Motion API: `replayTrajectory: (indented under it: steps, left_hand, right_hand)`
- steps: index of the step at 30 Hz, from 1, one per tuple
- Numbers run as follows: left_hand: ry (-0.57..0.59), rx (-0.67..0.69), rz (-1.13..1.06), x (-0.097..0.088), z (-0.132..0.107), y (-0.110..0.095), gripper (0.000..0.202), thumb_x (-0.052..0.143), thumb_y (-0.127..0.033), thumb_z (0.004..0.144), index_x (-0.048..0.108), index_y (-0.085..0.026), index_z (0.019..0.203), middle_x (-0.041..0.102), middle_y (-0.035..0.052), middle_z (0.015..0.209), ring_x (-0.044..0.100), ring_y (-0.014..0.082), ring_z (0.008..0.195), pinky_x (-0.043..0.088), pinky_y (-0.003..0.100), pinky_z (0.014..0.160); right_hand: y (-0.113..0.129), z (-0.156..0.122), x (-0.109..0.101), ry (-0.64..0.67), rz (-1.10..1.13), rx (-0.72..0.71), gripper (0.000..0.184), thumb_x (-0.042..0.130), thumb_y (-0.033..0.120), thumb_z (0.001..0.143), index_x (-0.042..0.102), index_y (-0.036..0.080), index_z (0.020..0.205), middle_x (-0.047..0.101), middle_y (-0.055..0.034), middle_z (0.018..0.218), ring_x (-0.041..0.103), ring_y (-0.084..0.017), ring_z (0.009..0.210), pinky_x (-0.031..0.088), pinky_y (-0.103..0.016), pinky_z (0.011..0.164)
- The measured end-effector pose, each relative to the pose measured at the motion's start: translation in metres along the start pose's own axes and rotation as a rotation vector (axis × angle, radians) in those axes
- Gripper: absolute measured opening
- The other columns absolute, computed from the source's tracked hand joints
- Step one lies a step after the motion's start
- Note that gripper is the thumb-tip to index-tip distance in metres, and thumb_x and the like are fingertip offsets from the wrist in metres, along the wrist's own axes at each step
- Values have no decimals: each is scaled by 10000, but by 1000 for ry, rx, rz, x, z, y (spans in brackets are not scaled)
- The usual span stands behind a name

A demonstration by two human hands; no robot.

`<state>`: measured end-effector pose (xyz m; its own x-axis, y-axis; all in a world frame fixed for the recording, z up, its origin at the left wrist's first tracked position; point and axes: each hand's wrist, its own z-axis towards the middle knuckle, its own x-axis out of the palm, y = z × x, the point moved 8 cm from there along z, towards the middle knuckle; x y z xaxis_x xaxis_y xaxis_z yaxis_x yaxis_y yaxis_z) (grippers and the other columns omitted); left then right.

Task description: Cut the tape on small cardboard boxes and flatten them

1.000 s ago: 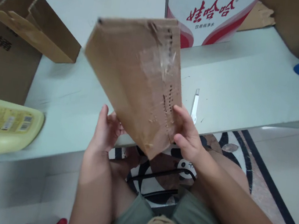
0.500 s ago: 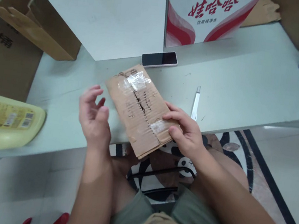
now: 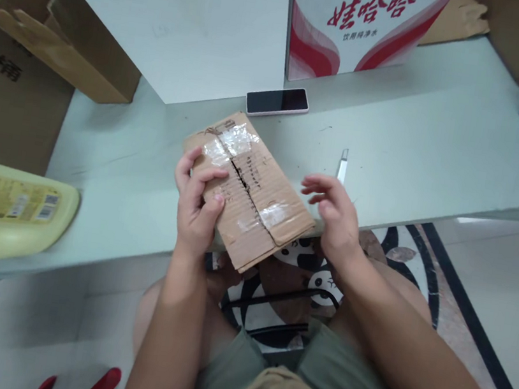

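- A flat cardboard box (image 3: 259, 194), taped and torn along its middle seam, lies on the near edge of a pale table (image 3: 416, 145), 1 corner overhanging.
- The left hand (image 3: 196, 202) clasps the box's left edge, fingers curled on top.
- The right hand (image 3: 334, 214) hovers just beside the box's right edge, fingers spread and loose, holding nothing.
- A phone (image 3: 277, 101) lies just beyond the box.

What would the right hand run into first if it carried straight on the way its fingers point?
Probably the cardboard package, at its right edge: the right hand hovers open just beside it, fingers aimed left across it. How high the hand is above it is unclear.
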<state>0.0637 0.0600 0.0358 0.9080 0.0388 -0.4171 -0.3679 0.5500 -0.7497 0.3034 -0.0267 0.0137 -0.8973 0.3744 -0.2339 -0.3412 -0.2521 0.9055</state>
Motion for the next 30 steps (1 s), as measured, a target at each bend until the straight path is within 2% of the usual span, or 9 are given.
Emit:
replayTrajectory:
  steps: [3,5,8,10,14,19,24,26,30]
  left_hand:
    - [-3,-2,19,0,0,1,559,575,-768,845,716,-256,1021,502,104,1495,391,361,1513,299,564,1279]
    - [2,0,12,0,-1,1,565,570,-771,853,718,-256,1035,499,107,1501,397,360,1514,301,562,1279]
    - [12,18,-20,0,-2,0,488,600,-703,894,720,-258,1057,485,104,1538,414,356,1512,333,570,1261]
    - [-19,48,-38,-2,-4,-5,360,646,-593,924,719,-271,1068,485,85,1558,424,343,1513,347,572,1253]
    - [-173,222,-22,-9,-15,-31,129,651,-386,957,705,-291,1026,616,39,1364,512,296,1435,343,584,1255]
    - [-69,398,11,16,-33,-60,354,469,-554,977,702,-292,1025,662,64,1137,560,325,1324,358,610,1202]
    - [-276,521,65,18,-48,-75,509,405,-690,920,712,-296,1016,643,88,1061,541,353,1289,270,601,1219]
    - [-304,578,72,20,-53,-81,530,384,-707,911,713,-306,1021,650,77,1008,582,332,1210,297,565,1213]
    - [-186,624,112,36,-53,-90,361,547,-567,877,716,-280,1017,698,42,892,627,264,1006,356,471,1176]
  right_hand:
    - [-31,9,-35,-124,-544,222,415,560,488,905,696,209,1181,648,-161,1130,602,-361,1058,505,-587,944]
    - [-49,13,-49,-55,-828,376,499,648,473,843,708,189,1248,627,-201,1141,577,-425,1096,471,-661,967]
    - [-63,14,-48,130,-943,469,616,637,428,866,613,210,1441,655,-199,1126,617,-415,1056,506,-618,937]
    - [-61,14,-39,211,-951,459,612,568,342,897,562,234,1500,690,-180,1146,648,-385,1030,531,-537,879]
    - [-52,15,-25,222,-863,469,488,501,237,886,704,248,1330,750,-127,1095,679,-322,974,512,-417,791]
    - [-42,19,-34,-35,-482,360,432,512,420,914,701,209,1241,735,-82,949,671,-251,850,527,-416,818]
    - [-36,16,-49,-231,-369,164,682,727,566,796,552,222,1359,709,-85,1080,657,-235,880,529,-368,666]
    - [-33,15,-53,-270,-403,119,586,750,537,814,564,260,1297,693,-54,990,636,-216,808,515,-358,630]
    - [-13,8,-62,-417,-392,-27,298,702,518,894,593,289,1051,561,8,761,522,-167,609,450,-349,563]
